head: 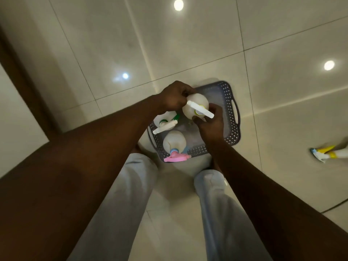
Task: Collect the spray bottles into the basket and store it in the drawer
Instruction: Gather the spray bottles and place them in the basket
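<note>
A grey perforated basket (230, 129) stands on the tiled floor in front of my feet. Two white spray bottles stand inside it: one with a green-and-white trigger head (165, 123) at its left, one with a pink-and-blue head (175, 146) at its near edge. Over the basket I hold a third white bottle with a white-and-yellow head (197, 108). My left hand (174, 97) grips its left side and my right hand (211, 124) holds it from the near right. Another spray bottle with a yellow head (326, 152) lies on the floor at the far right.
Glossy cream floor tiles (131, 44) spread all around, with ceiling lights mirrored in them. A dark brown wooden frame (20, 76) runs along the left edge. My light trouser legs (135, 194) fill the bottom middle of the view.
</note>
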`<state>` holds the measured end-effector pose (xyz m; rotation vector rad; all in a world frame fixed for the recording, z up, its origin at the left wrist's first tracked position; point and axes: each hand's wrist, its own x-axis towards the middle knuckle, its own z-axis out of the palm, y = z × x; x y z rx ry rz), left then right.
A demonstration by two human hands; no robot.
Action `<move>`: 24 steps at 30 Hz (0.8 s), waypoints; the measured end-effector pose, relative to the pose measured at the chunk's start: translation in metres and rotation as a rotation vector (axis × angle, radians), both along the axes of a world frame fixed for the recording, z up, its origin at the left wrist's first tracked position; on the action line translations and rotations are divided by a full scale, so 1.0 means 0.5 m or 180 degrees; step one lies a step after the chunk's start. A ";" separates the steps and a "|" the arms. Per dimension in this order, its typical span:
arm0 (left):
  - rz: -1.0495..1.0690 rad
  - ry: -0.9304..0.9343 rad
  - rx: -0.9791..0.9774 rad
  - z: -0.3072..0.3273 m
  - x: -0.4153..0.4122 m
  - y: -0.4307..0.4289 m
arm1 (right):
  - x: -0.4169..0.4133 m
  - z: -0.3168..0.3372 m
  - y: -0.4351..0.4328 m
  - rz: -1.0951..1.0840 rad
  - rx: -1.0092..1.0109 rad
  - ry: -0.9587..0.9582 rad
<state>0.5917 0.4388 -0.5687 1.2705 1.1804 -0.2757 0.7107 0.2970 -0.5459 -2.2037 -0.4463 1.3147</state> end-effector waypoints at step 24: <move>0.0121 0.0345 0.0279 0.101 -0.045 0.027 | 0.055 0.031 0.006 0.0259 -0.0545 0.0334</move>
